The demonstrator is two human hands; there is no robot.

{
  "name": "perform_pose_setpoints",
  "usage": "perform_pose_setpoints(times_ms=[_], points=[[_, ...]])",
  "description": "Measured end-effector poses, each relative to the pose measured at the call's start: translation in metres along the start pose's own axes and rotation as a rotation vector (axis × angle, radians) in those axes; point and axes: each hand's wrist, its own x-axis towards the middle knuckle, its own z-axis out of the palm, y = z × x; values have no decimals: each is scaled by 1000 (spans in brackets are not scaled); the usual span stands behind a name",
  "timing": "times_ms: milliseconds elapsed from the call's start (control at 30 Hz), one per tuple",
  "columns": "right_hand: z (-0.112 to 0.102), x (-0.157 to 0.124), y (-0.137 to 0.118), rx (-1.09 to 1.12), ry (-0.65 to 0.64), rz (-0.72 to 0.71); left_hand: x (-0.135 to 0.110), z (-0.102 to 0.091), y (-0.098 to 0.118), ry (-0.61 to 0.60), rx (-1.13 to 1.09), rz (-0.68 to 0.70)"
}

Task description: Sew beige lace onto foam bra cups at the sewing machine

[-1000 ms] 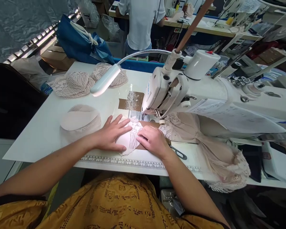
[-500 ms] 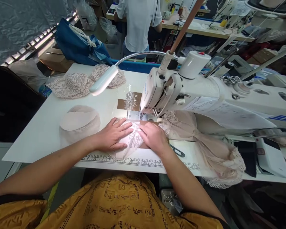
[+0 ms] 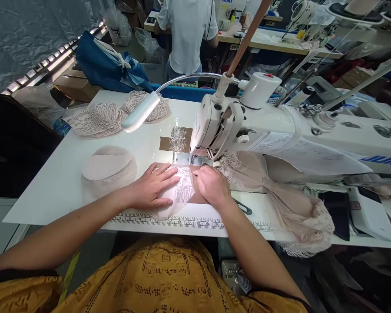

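My left hand [image 3: 156, 186] lies flat with fingers spread, pressing a pale lace fabric piece [image 3: 184, 188] onto the sewing machine bed. My right hand [image 3: 211, 184] is curled, thumb and forefinger pinched together at the right edge of the lace. Whatever sits between those fingertips is hidden. Just beyond both hands is the needle area of the white sewing machine [image 3: 211, 124], with the metal plate [image 3: 181, 158] under it. Brown tape [image 3: 197, 198] shows beneath and beside the lace.
Sheer cup pieces [image 3: 109, 167] lie to the left, lace cups [image 3: 107, 117] behind them. A lamp [image 3: 141, 112] overhangs the table. Beige lace fabric [image 3: 280, 195] and thread snips [image 3: 243, 206] lie right. A ruler strip [image 3: 182, 222] runs along the front edge. A person [image 3: 187, 34] works behind.
My right fingertips have drawn slightly right, off the lace's surface to its edge, so more lace shows. My left hand stays flat in nearly the same place. The view has shifted slightly.
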Motion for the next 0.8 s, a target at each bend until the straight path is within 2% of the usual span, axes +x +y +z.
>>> perform_pose_setpoints(times_ms=[100, 200, 267, 367, 467, 633, 800], points=[[-3, -1, -2, 40, 33, -68, 1, -8, 0, 52, -16, 20], [-6, 0, -10, 29, -32, -173, 12, -14, -3, 168, -4, 68], [-7, 1, -13, -21, -86, -181, 25, -15, -6, 220, 1, 140], [-6, 3, -14, -89, -119, -100, 47, -13, -11, 208, 34, 236], [-6, 3, -11, -100, -120, -43, 60, -11, -12, 197, 112, 244], [-6, 4, -8, -85, -102, -31, 61, -11, -8, 202, 196, 194], [-3, 5, -6, -88, -86, -25, 66, -7, -9, 180, 190, 152]])
